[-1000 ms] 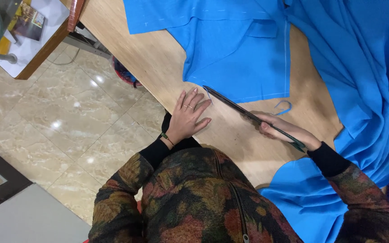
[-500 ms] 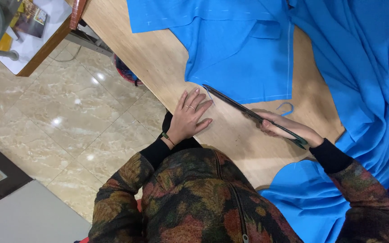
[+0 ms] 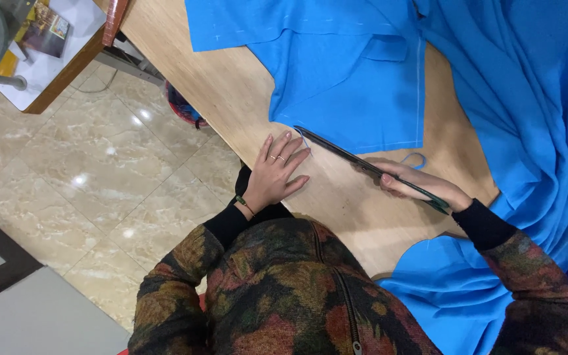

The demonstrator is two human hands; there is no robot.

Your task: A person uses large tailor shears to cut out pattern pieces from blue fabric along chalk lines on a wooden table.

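Observation:
A piece of bright blue fabric (image 3: pixel 350 85) lies spread on the wooden table (image 3: pixel 231 85). My right hand (image 3: pixel 422 187) grips the handles of long dark scissors (image 3: pixel 356 161), whose blades reach to the fabric's lower left corner. My left hand (image 3: pixel 274 171) rests flat on the bare wood beside the blade tips, fingers spread, with rings and a bracelet on it. A thin blue offcut strip (image 3: pixel 417 158) curls on the table just above my right hand.
More blue cloth (image 3: pixel 534 98) is heaped along the right side and hangs over the near edge (image 3: pixel 448 283). A marble tile floor (image 3: pixel 100 171) lies to the left. A small side table (image 3: pixel 47 52) with papers stands at the top left.
Both hands and the scissors hold nearly the same place at the fabric's lower edge; the view has shifted only slightly.

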